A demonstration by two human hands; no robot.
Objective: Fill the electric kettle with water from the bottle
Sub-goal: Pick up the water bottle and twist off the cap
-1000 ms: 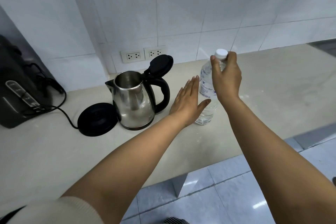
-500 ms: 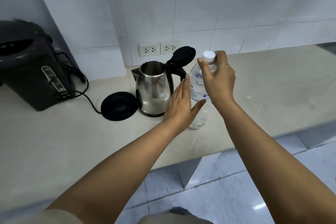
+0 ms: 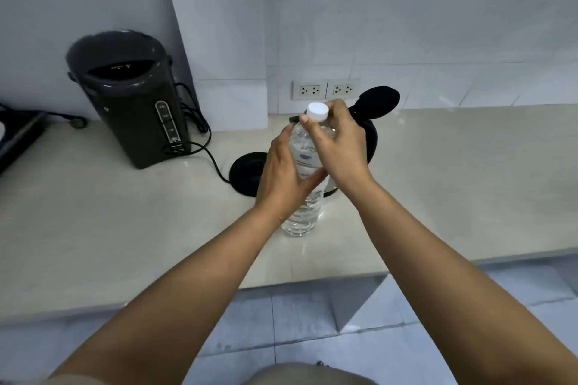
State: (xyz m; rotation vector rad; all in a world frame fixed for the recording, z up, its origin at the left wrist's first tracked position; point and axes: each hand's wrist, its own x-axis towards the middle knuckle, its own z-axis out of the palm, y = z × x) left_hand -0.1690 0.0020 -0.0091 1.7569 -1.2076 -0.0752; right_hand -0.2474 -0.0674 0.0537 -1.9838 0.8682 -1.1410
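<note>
**Hands close on the bottle, cap not yet off**

Fingers of the right hand [image 3: 339, 147] pinch the white cap [image 3: 318, 111], thumb and forefinger closed round its rim. A second ago this hand held the bottle [image 3: 305, 194] by its neck alone. The left hand [image 3: 283, 178], which then hovered flat and open beside the bottle, has now wrapped round the body, palm and thumb pressed to the clear plastic at the label. So the bottle is braced below and gripped on top: by my reading, the twist to unscrew is about to start.

The bottle stands upright on the table [image 3: 453, 181], near the front edge, full or nearly so. Just behind it, mostly hidden by the hands, is the kettle [image 3: 370, 141], its black lid [image 3: 380, 101] swung up and open, ready to take water. Its round base [image 3: 247, 172] lies to the left, apart from it. Farther left stands a dark hot-water pot [image 3: 131, 100] with its cord [image 3: 206, 147] trailing over the table, and two sockets [image 3: 325, 90] sit in the wall tiles behind.

Nothing has been poured yet; the cap must come off first.
</note>
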